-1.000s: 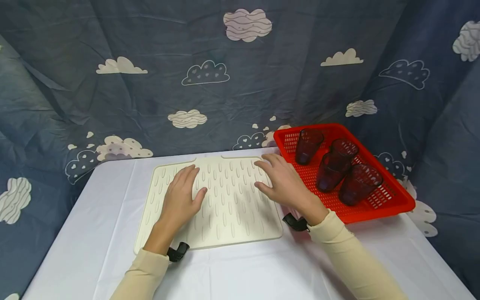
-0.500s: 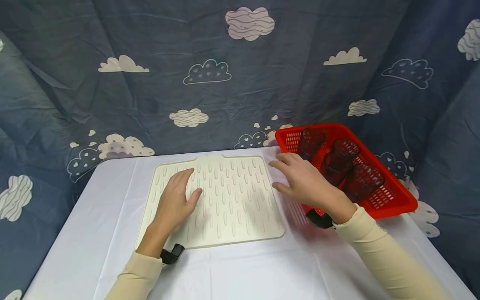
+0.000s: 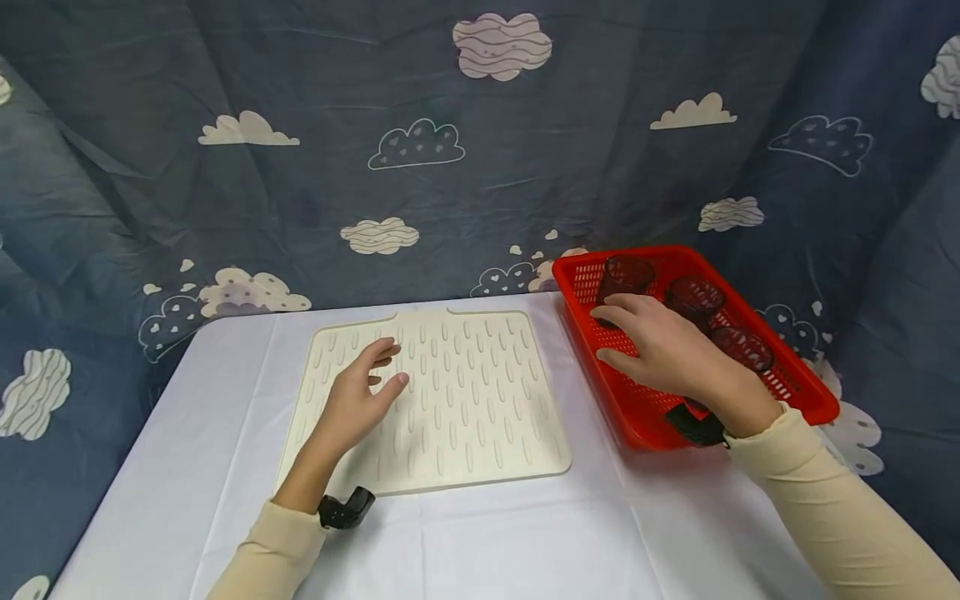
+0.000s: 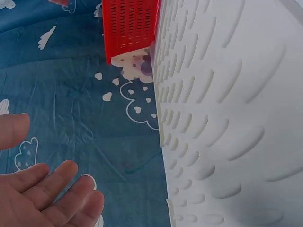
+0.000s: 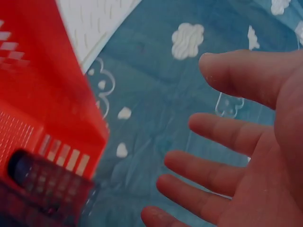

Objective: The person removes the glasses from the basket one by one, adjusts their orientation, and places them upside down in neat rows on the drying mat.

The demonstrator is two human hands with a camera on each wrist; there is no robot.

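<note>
My right hand (image 3: 667, 346) is over the red basket (image 3: 600, 392), fingers spread and holding nothing. Dark purple glasses stand in that basket: one glass (image 3: 628, 273) at the back left, partly behind the fingers, another glass (image 3: 693, 298) behind the hand, and a third glass (image 3: 742, 346) further right, half covered by the wrist. In the right wrist view, a glass (image 5: 42, 189) shows low at the left, apart from the fingertips. Above the left part of the cream ribbed mat (image 3: 472, 400) hovers my left hand (image 3: 360, 396), its fingers loosely bent with nothing in them.
A white cloth covers the table (image 3: 495, 542). Behind it hangs a dark blue curtain (image 3: 322, 192) with cloud prints. The basket's rim (image 3: 821, 412) lies at the table's right side, with the mat to its left.
My right hand has moved rightward from above the mat's right edge to above the basket and its glasses. The left hand stays over the mat, its fingers slightly more bent.
</note>
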